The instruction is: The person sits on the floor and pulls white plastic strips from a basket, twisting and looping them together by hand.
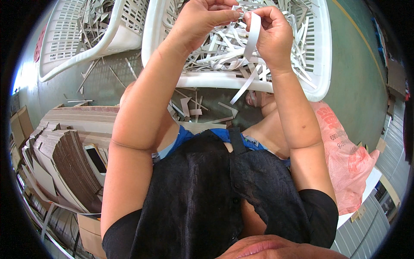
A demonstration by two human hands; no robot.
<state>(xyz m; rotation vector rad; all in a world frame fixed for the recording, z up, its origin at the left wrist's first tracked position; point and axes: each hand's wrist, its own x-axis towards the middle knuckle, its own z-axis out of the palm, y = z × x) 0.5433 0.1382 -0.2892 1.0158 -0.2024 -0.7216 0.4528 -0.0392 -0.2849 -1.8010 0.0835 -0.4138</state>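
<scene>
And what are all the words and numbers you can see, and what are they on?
Pink sack: red printing plus dark letters and numbers, bent by folds; I won't copy them out.
Phone by the cardboard stack: dark screen, no words I can make out.
White strip in the right hand: no writing that I can see.

Black short-sleeved top [189,194], dark front buttons [235,200]; blue patterned bottoms [184,137]; fingers [223,17] bare.
</scene>
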